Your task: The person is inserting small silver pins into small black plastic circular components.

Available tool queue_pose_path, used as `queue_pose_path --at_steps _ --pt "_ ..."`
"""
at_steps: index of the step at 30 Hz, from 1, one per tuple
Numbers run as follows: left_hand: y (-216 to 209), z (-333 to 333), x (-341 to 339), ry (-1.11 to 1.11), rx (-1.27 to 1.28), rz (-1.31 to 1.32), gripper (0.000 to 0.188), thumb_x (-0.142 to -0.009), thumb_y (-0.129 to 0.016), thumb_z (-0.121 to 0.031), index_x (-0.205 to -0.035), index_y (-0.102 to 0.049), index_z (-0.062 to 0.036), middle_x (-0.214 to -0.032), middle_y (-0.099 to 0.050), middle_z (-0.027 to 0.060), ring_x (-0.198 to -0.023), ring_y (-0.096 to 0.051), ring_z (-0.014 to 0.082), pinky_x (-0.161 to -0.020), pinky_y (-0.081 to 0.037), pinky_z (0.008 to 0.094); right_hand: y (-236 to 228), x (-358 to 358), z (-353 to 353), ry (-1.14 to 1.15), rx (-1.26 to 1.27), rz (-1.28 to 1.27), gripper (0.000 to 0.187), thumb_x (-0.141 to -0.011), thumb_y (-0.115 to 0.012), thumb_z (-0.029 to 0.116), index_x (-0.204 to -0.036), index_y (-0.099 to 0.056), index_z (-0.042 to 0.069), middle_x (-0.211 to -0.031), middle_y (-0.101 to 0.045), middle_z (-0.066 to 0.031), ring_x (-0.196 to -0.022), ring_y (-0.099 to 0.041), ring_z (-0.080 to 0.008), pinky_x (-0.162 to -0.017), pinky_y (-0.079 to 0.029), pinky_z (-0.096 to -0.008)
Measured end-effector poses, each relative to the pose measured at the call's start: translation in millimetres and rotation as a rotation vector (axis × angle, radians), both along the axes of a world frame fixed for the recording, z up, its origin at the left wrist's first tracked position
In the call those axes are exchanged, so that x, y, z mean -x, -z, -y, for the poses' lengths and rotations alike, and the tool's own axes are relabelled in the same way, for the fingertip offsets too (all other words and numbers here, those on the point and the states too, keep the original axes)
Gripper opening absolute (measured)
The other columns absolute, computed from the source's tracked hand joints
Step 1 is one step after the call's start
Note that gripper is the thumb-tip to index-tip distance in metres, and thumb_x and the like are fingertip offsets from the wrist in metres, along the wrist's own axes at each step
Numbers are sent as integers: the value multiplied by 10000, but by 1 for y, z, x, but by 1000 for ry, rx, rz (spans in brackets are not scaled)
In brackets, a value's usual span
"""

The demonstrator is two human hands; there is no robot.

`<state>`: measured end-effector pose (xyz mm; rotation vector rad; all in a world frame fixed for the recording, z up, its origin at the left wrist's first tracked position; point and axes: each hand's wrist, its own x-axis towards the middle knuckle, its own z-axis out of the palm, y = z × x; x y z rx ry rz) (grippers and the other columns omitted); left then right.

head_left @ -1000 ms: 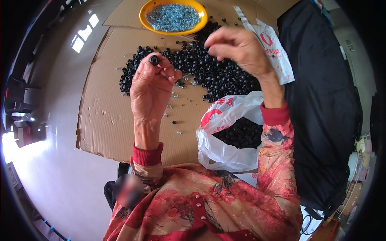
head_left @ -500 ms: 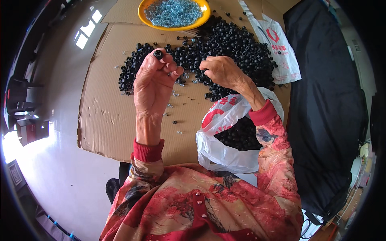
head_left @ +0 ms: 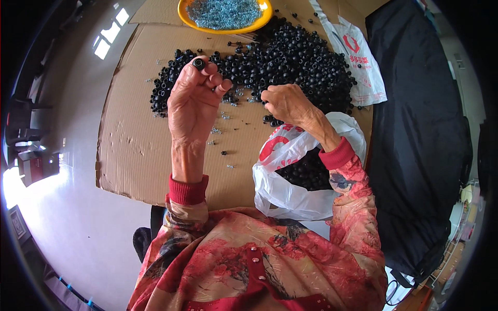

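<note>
Between the thumb and fingertips of my left hand (head_left: 193,106) is a small round black cap (head_left: 198,64), its hollow end showing. The other fingers of that hand are curled. My right hand (head_left: 290,103) is pinched closed beside the near edge of a large pile of black caps (head_left: 306,57). A dark bit shows at its fingertips, but what it is stays hidden. Just below the right wrist, a white plastic bag with red print (head_left: 290,202) stands open, with many black pieces (head_left: 306,171) inside.
A yellow dish (head_left: 267,11) of small clear bluish pieces (head_left: 223,14) sits at the far edge. Cardboard (head_left: 135,150) covers the work surface, with a few clear bits (head_left: 224,115) strewn on it. Another white bag (head_left: 371,85) lies flat at right, beside a black cloth-covered object (head_left: 415,145).
My right hand has come slightly nearer to me, away from the pile. The left hand keeps its hold on the black cap, and the whole view has shifted a little.
</note>
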<state>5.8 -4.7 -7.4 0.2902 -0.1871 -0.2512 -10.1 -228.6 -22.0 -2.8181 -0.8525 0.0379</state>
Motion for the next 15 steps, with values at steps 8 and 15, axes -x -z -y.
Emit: queue_pose_path --at_steps 8,15 --pt "0 -4 -1 -34 -26 -25 237 -888 -511 -179 -1050 -544 -10 -914 -600 74 -791 -578 157 -773 -480 367 8 3 -3 -29 49 63 111 -695 -609 109 -698 -515 50 -638 -546 -92 -592 -588 -265 -518 -468 -375" --pt "3 2 3 52 96 -73 234 -875 -534 -190 -1039 -543 -24 -893 -600 68 -768 -575 152 -764 -478 361 19 5 -5 -83 78 89 50 -735 -556 112 -716 -536 71 -615 -540 -87 -567 -586 -257 -484 -446 -367"
